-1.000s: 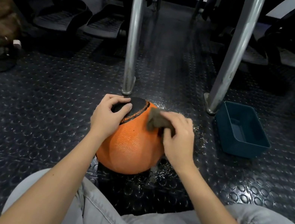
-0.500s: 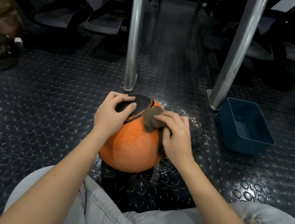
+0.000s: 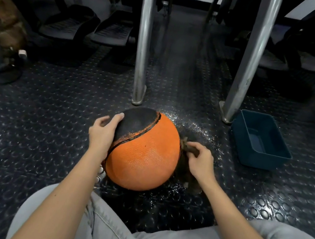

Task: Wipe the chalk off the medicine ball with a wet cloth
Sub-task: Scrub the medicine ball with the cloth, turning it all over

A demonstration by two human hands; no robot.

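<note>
head view: the ball (image 3: 144, 155) is set on the studded floor (image 3: 47, 121), steadied by the left hand (image 3: 103, 133) spread flat on its black panel, presumably so its right side can be rubbed with the cloth (image 3: 186, 145) pinched in the right hand (image 3: 200, 162).

blue tub (image 3: 261, 141), 2 steel legs (image 3: 144, 39), pedals (image 3: 112, 33)
</note>
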